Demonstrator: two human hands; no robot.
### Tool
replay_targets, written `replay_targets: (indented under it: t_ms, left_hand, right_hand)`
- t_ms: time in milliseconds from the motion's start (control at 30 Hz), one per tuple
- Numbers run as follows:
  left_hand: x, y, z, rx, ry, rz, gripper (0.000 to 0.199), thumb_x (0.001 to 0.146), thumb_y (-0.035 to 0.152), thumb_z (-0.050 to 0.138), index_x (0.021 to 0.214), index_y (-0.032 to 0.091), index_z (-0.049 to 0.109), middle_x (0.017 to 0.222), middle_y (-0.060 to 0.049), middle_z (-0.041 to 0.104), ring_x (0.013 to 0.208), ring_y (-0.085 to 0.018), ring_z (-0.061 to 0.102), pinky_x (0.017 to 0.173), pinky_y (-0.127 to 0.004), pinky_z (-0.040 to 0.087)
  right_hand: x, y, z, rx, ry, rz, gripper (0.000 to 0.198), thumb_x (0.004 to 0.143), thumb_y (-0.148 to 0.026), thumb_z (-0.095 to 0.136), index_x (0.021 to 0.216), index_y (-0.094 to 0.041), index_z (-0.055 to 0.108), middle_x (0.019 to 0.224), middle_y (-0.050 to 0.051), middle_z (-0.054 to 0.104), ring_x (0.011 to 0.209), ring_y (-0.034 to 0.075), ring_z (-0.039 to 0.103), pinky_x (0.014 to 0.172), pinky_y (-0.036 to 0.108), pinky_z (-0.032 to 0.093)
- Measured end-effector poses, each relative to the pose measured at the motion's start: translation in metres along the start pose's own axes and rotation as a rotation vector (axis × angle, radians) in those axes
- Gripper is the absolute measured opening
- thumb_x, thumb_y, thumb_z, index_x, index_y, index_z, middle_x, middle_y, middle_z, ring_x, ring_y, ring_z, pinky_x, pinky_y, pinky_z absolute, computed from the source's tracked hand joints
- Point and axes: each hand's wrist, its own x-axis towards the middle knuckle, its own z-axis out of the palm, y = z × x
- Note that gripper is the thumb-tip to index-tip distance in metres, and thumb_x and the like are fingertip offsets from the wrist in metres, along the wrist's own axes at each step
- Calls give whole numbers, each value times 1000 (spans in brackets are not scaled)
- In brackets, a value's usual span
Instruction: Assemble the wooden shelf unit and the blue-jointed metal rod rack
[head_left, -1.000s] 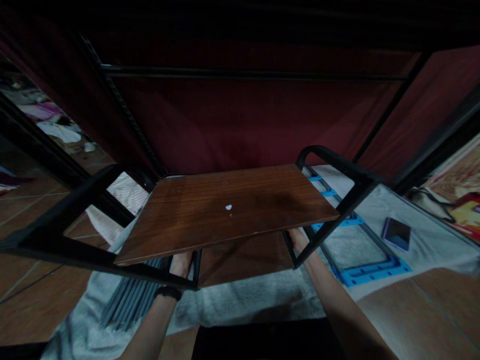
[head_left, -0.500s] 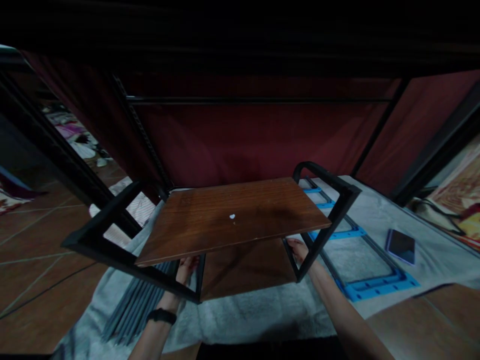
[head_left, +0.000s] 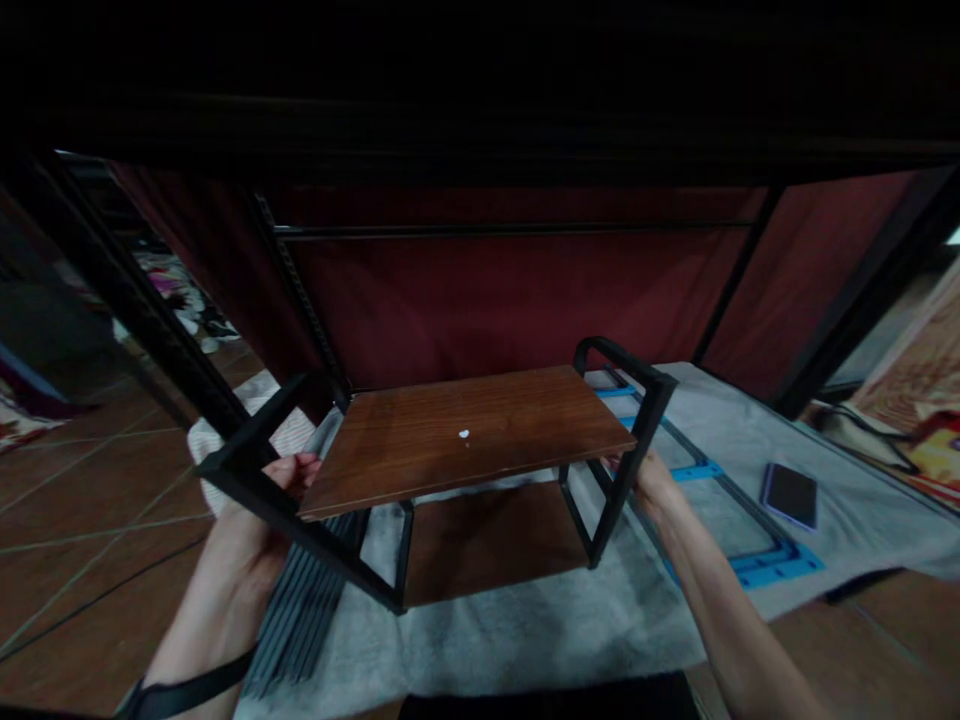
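Left hand (head_left: 251,520) has its grip wrapped round the shelf (head_left: 472,435) frame's left bar; right hand (head_left: 651,480) clasps the right post. Shelf stands centre on a grey blanket (head_left: 525,620); phone (head_left: 789,494) at 3 o'clock.

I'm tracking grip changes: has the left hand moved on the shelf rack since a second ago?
Yes. The left hand has come up from below the lower front bar to grip the black side frame beside the top wooden shelf.
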Motion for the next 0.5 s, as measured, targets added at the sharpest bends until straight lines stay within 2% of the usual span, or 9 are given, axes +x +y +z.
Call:
replay_targets:
  t_ms: [33, 133, 233, 300, 433, 500]
  left_hand:
    - [-5, 14, 6, 10, -50, -9, 8, 78, 11, 66, 85, 11, 69, 77, -2, 71, 71, -11, 65, 63, -15, 56]
    - [-16, 46, 21, 40, 8, -7, 16, 86, 8, 54, 85, 10, 70, 79, -5, 72, 72, -13, 67, 59, -17, 57]
    - [-23, 64, 35, 42, 47, -46, 26, 87, 4, 46, 85, 10, 71, 80, -7, 72, 73, -14, 68, 58, -20, 58]
    - [-27, 71, 44, 65, 50, -101, 30, 88, 2, 42, 84, 10, 70, 78, -7, 71, 71, -14, 67, 55, -20, 57]
    - [-34, 81, 57, 97, 56, -193, 34, 90, 1, 37, 83, 8, 69, 75, -7, 70, 69, -12, 64, 52, -18, 53]
    - [-36, 86, 59, 101, 51, -209, 33, 92, 4, 37, 85, 8, 70, 76, -7, 71, 71, -12, 63, 53, -18, 53]
  right_hand:
    - [0, -16, 1, 13, -2, -9, 30, 60, -38, 83, 82, -21, 72, 75, 1, 73, 69, 18, 67, 66, 29, 56]
    - [-1, -64, 5, 56, 2, -61, 25, 65, -36, 81, 85, -22, 73, 82, 1, 75, 69, 14, 67, 63, 23, 54]
    - [0, -104, 7, 82, -50, -151, 21, 70, -35, 80, 83, -21, 74, 86, 2, 76, 73, 13, 68, 68, 20, 55]
    - [1, -124, 9, 63, -92, -173, 18, 73, -34, 79, 84, -20, 74, 83, 2, 75, 70, 12, 67, 65, 19, 54]
    - [3, -153, 12, 31, -140, -74, 13, 86, -29, 70, 84, -17, 73, 73, 3, 72, 61, 9, 64, 57, 16, 51]
    - [4, -164, 15, 16, -185, 10, 19, 93, -29, 61, 83, -16, 71, 71, 4, 72, 60, 10, 64, 58, 17, 52]
